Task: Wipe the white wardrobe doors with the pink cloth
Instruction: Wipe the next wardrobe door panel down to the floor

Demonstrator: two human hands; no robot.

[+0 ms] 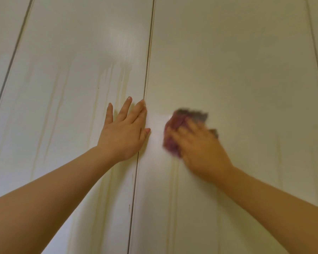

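Far left there's a sliver of another panel, then the left wardrobe door (pixel 62 88), white with yellowish drip streaks running down it. My left hand (pixel 125 132) is flat against that door, fingers straight and spread, holding nothing, fingertips right at the seam (pixel 147 79). Both doors are closed, so whatever's in the wardrobe is hidden. Just past the seam, the pink cloth (pixel 174 132) is bunched against the right wardrobe door (pixel 246 70), poking out beyond my right hand's (pixel 202 149) fingertips. That hand lies over the cloth, but it's blurred, so I can't tell if the fingers curl round it or just press.
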